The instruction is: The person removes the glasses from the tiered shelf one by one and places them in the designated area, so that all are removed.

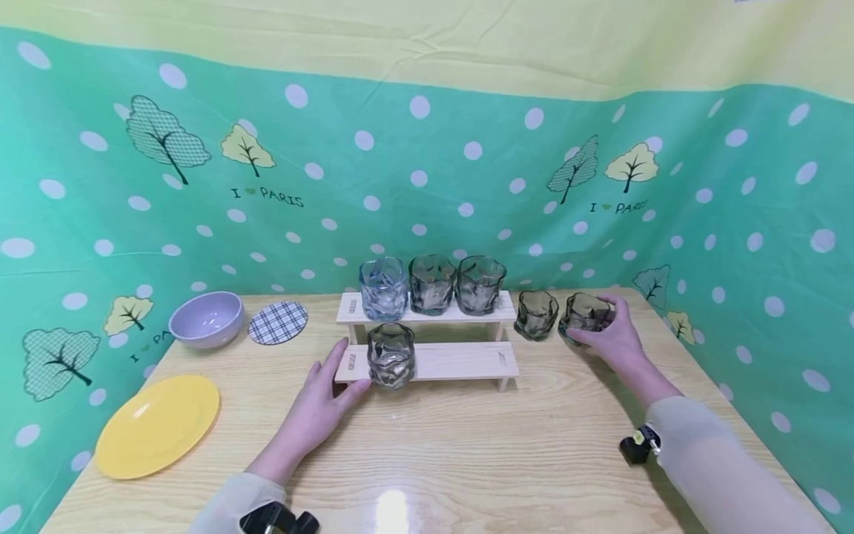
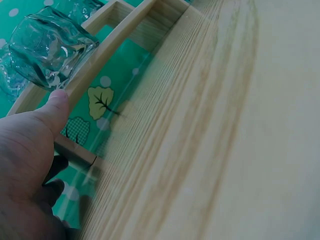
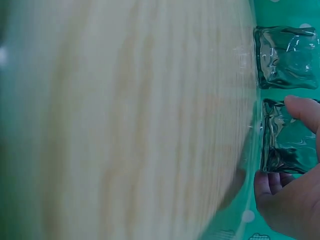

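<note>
My left hand [image 1: 320,404] grips the left end of the lower tier of a small two-tier wooden stand [image 1: 460,361]. Its thumb [image 2: 56,106] lies along the front edge, just under a grey glass tumbler [image 1: 391,357] standing on that tier. On the upper tier a bluish tumbler [image 1: 383,289] and two grey tumblers [image 1: 432,285] stand in a row. At the right, my right hand [image 1: 617,337] holds a dark grey tumbler [image 3: 287,137] between thumb and fingers, low at the table. Another dark tumbler [image 1: 536,315] stands just left of it, beside the stand.
On the left side of the wooden table [image 1: 467,460] are a purple bowl [image 1: 208,320], a round checked coaster [image 1: 278,323] and a yellow plate [image 1: 160,426]. A green polka-dot cloth [image 1: 427,185] hangs behind the table and along its sides.
</note>
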The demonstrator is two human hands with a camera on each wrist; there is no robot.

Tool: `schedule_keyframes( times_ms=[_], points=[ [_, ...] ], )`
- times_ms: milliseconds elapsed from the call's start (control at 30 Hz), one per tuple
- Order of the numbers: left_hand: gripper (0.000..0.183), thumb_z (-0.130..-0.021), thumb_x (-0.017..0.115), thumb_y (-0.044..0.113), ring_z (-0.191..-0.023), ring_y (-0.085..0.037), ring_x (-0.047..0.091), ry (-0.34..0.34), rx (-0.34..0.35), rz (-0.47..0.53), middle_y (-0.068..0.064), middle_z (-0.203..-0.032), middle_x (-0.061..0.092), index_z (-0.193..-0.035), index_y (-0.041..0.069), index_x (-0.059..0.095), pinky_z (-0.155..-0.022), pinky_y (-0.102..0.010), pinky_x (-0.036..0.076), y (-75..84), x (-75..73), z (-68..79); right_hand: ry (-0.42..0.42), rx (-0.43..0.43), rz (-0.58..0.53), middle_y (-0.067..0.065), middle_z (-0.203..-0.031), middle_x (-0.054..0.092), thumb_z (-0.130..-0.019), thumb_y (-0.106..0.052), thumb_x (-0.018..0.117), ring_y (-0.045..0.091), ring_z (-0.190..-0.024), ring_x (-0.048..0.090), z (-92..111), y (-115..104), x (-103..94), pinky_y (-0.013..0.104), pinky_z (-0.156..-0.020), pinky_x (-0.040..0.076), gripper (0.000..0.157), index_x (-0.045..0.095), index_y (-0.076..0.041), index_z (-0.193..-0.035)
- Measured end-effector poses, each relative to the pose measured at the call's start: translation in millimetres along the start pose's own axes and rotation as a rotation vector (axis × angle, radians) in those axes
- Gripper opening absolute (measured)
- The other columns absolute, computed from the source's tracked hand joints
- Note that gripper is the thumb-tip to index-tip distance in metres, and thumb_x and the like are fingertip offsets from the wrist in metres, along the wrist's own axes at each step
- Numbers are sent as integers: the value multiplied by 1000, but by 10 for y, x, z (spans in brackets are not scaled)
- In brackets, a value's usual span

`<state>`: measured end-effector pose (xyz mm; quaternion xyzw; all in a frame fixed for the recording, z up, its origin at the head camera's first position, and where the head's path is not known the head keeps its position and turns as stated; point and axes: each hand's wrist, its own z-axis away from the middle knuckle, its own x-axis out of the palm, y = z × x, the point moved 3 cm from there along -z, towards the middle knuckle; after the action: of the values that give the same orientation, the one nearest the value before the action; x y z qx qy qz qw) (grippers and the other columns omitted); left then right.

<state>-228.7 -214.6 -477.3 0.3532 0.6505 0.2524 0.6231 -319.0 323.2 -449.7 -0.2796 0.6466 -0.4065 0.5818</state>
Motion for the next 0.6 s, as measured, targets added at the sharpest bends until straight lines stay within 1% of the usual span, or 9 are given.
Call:
schedule_keyframes(
  times_ms=[100, 267, 400, 600],
  points=[
    [93, -108, 69, 51, -159, -65, 9, -1, 3, 3, -29, -172, 36, -177, 13, 21, -126, -77, 15, 1, 6, -11, 2, 5, 2, 40, -171, 23, -92, -26, 94, 64, -153, 30, -17, 5, 7, 76, -123, 30, 121, 8, -15, -176],
    [94, -107, 69, 54, -159, -65, 9, -6, -11, -6, -31, -172, 35, -178, 15, 20, -124, -80, 17, 1, 5, -9, -5, 0, 3, 39, -169, 28, -94, -22, 92, 62, -152, 33, -47, -11, 37, 74, -122, 34, 117, 8, -12, -175],
    [94, -107, 69, 55, -159, -66, 9, -10, -23, -10, -32, -172, 34, -178, 17, 20, -123, -81, 17, 9, -2, -9, -16, 1, 5, 39, -167, 30, -96, -21, 90, 61, -151, 35, -70, -24, 57, 73, -121, 36, 115, 8, -13, -175],
    [95, -107, 68, 56, -159, -65, 7, -17, -34, -5, -31, -173, 32, -178, 16, 19, -124, -80, 16, 14, -1, -2, -24, -14, 15, 42, -167, 28, -96, -17, 90, 63, -152, 32, -101, -35, 71, 73, -124, 32, 115, 6, -11, -174]
  ],
)
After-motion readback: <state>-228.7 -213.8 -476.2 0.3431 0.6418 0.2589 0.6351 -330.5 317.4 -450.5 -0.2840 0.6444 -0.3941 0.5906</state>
